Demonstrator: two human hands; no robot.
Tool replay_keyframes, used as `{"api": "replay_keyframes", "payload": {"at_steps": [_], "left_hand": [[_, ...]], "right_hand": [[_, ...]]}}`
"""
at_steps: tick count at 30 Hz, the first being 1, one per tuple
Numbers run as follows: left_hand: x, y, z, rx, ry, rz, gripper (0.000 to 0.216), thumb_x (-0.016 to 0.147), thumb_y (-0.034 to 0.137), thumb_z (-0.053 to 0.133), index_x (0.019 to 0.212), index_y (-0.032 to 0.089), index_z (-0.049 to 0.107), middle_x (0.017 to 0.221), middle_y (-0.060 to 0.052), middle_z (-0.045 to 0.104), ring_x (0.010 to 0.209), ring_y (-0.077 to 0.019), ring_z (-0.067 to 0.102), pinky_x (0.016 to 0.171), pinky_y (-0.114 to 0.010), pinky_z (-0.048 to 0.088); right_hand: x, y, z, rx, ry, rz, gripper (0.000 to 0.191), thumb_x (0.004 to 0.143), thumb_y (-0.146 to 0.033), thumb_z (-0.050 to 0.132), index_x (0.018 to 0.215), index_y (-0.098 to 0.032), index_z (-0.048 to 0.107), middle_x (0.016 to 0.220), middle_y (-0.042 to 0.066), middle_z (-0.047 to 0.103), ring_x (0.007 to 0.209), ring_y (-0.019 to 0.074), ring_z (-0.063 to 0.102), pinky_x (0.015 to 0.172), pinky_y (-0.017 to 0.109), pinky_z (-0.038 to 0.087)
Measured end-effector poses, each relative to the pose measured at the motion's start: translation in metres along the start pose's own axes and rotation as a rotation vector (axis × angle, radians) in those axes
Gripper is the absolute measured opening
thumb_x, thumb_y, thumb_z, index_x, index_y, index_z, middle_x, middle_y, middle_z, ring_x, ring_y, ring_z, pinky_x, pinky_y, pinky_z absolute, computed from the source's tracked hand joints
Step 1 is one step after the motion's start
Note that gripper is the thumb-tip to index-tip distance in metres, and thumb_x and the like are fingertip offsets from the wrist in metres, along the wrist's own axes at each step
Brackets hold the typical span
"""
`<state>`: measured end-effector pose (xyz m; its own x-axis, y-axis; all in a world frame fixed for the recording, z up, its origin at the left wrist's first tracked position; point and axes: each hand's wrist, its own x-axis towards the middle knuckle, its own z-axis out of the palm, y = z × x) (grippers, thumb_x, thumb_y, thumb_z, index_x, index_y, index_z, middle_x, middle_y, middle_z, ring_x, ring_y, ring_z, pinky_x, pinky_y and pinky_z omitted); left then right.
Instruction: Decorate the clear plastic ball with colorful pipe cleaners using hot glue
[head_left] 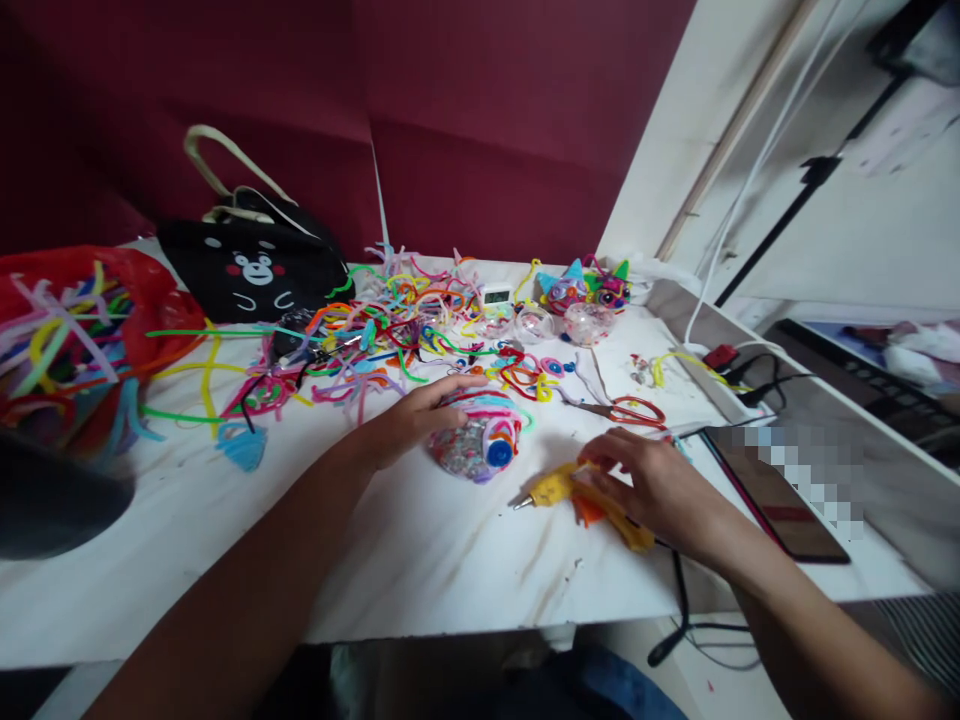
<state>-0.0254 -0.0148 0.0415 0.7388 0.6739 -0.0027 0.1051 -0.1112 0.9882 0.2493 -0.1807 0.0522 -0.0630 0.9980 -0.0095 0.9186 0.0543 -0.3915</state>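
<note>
My left hand (409,420) is wrapped around the far left side of a clear ball decorated with colourful pipe cleaners (465,450). A blue round piece with a pale ring (499,452) sits on the ball's right side. Over a yellow hot glue gun (553,487) curls my right hand (637,475), its fingers closed on the gun's body. The gun lies on its side on the table with its metal nozzle pointing left at the ball, a short gap apart. An orange trigger (589,512) shows below the fingers.
Orange-handled scissors (634,411) lie beyond my right hand, and a dark tablet (772,490) to its right. Tangled pipe cleaners (420,300) cover the back. Two decorated figures (566,288) stand behind clear half-shells (589,323). At left are a red bag (161,315) and a dark container (60,500).
</note>
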Motion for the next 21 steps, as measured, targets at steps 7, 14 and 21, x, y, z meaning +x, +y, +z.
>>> {"api": "replay_keyframes", "payload": {"at_steps": [7,14,21], "left_hand": [[0.0,-0.001,-0.001,0.013,-0.021,-0.01,0.065,0.079,0.041,0.07,0.14,0.023,0.058,0.152,-0.008,0.053,0.141,-0.0373,0.045,0.117,-0.043,0.035],[-0.002,0.002,0.003,-0.014,0.006,-0.029,0.063,0.079,0.041,0.071,0.137,0.023,0.06,0.153,-0.008,0.052,0.139,-0.0371,0.047,0.113,-0.041,0.039],[-0.002,0.003,0.002,0.017,-0.003,-0.007,0.061,0.079,0.041,0.07,0.136,0.022,0.06,0.152,-0.008,0.052,0.142,-0.0368,0.042,0.115,-0.042,0.036]], "right_hand": [[-0.034,0.015,0.02,-0.136,-0.141,0.251,0.022,0.09,-0.034,0.057,0.101,-0.018,0.067,0.097,0.011,0.071,0.078,0.0237,0.067,0.067,0.032,0.044],[-0.037,0.023,0.024,0.105,-0.041,0.214,0.021,0.091,-0.04,0.052,0.092,-0.02,0.059,0.081,0.009,0.072,0.064,0.0211,0.064,0.059,0.031,0.044],[-0.052,0.022,0.011,0.359,0.186,0.154,0.042,0.093,-0.053,0.057,0.118,-0.02,0.063,0.086,0.009,0.074,0.068,0.0209,0.067,0.061,0.03,0.054]]}}
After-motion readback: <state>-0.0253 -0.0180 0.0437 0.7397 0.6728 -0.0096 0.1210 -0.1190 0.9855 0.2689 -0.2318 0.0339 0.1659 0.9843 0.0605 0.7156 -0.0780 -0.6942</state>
